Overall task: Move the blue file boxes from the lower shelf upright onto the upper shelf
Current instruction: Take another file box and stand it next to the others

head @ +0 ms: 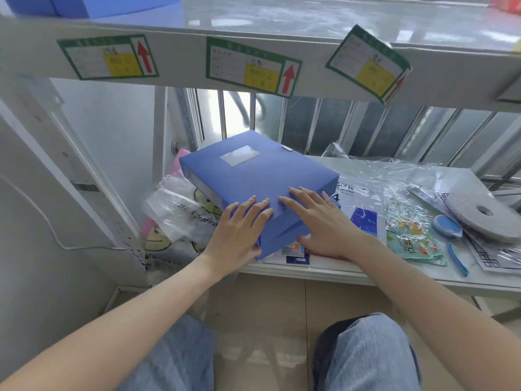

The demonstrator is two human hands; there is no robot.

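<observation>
A blue file box (253,173) lies flat on the lower shelf (366,273), tilted up at its near end, on top of a second blue box (279,244) of which only an edge shows. My left hand (239,230) grips the top box's near left corner, fingers on top and thumb underneath. My right hand (318,221) holds the near right corner the same way. More blue boxes (93,4) stand at the far left of the upper shelf (310,21).
Plastic bags with smiley faces (174,218) lie left of the boxes. Clear wrap, paper packs, a snack packet (414,244), a blue-handled tool (448,232) and a grey disc (485,218) fill the lower shelf's right side. The upper shelf's labelled front beam (253,66) hangs just above.
</observation>
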